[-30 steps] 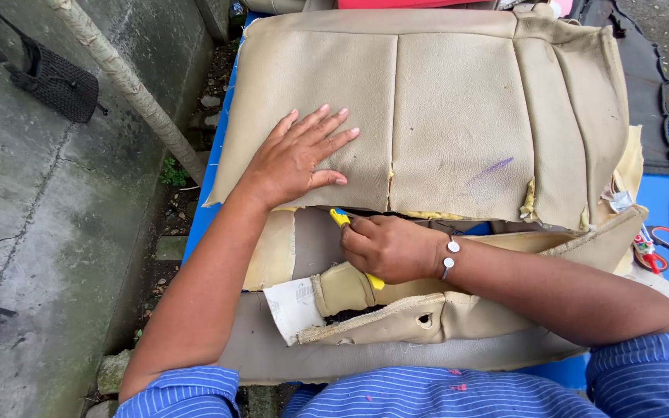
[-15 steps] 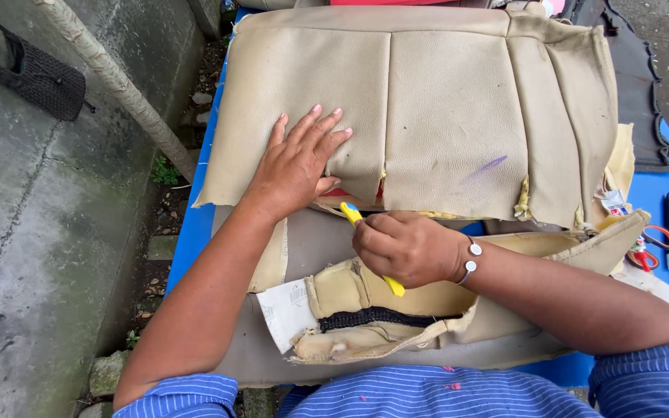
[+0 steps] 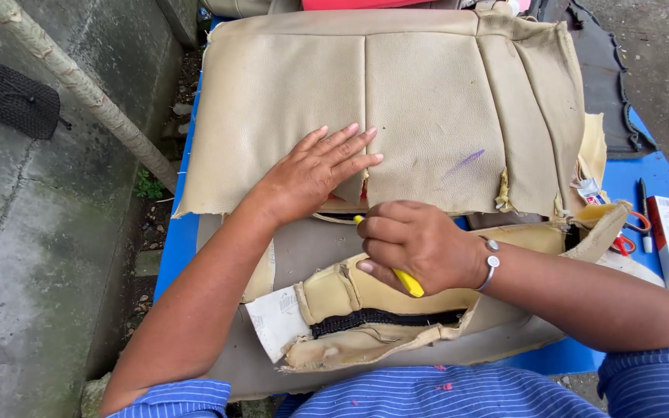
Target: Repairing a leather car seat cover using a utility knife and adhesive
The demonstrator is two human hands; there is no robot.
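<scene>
Grey concrete ground fills the left of the frame, and a blue tabletop (image 3: 176, 248) carries my work. My left hand (image 3: 315, 174) lies flat with fingers spread wide on the big tan leather seat cover (image 3: 396, 93), near its torn lower edge. My right hand (image 3: 420, 244) is closed around a small yellow cutting tool (image 3: 408, 280), in the middle of the frame. Since a moment ago, my right hand has slid a little to the right, and more of the black zipper (image 3: 385, 319) on the folded tan piece at the bottom shows. So the cutting along the seam seems to be moving along. I cannot see the tool's tip; my fingers hide it. Red-handled scissors (image 3: 627, 241) at the right edge are partly covered.
</scene>
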